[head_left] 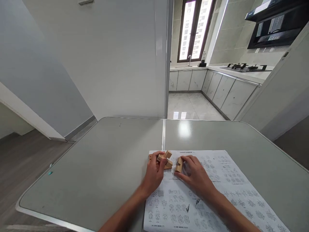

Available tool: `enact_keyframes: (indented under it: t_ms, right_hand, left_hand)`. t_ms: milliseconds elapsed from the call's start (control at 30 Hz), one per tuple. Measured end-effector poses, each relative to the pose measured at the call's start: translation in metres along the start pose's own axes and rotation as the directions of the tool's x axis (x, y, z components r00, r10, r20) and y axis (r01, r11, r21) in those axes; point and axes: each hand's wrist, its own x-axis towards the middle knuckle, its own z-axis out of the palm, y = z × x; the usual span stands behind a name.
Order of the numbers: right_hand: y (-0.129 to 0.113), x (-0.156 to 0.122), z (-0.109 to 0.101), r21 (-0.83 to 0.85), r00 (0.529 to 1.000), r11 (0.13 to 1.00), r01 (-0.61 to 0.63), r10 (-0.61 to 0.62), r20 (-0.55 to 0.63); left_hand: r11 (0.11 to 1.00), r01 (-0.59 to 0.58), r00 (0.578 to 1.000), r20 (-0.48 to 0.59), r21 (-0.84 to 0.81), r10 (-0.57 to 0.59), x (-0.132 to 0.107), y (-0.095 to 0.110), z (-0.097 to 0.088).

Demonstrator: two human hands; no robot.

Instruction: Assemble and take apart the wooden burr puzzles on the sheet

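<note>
Grey folding table (96, 167) faced kitchen doorway. Printed diagram sheet (229, 187) lay near right. Left hand (154, 174) clutched interlocked wooden puzzle pieces (164, 159); right hand (194, 174) pinched single wooden block (179, 164) just beside.

A grey worktop (96, 167) carries a printed sheet (217, 193); beyond it, kitchen cabinets (217, 88), a stove (246, 67) and a window (194, 29).

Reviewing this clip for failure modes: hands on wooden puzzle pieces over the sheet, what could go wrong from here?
1. The left hand grips several crossed wooden blocks; they may slip apart if the grip loosens.
2. The right hand pinches a single block close beside them; a nudge could knock the cluster.
3. Both hands rest on the loose printed sheet, which might slide on the smooth table.
</note>
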Motion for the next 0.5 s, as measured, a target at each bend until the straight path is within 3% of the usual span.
enact_keyframes:
  t_ms: [300,500]
  right_hand:
    - [0.0029,-0.0011,0.0033,-0.055,0.999,0.998,0.033,-0.033,0.001]
    - [-0.0045,0.0006,-0.0058,0.148,0.997,0.986,0.074,-0.072,-0.017]
  left_hand:
    - [0.994,-0.054,0.999,0.005,0.094,0.054,-0.0009,-0.0027,-0.0006]
    - [0.991,-0.080,0.991,0.120,0.106,0.067,-0.0015,-0.0068,-0.0002]
